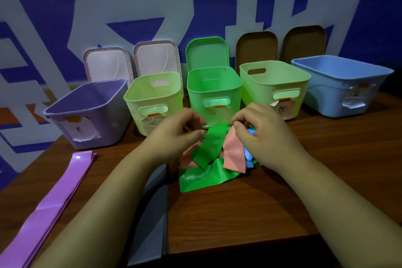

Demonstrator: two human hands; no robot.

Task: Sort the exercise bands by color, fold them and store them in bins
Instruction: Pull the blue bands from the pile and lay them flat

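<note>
Pinching the green band [207, 148] in our left hand [174, 132] and the pink band [233, 155] in our right hand [263, 132], we separate colours, apparently, above the tangled pile before the green bin [193, 102].

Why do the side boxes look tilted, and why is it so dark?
In the head view, the wide-angle lens bends the edges, so the purple bin and blue bin seem to lean outward; also in the head view, the light is dim, and the labels are too blurry to read, while the right hand pinching the pink band looks sharp.
</note>
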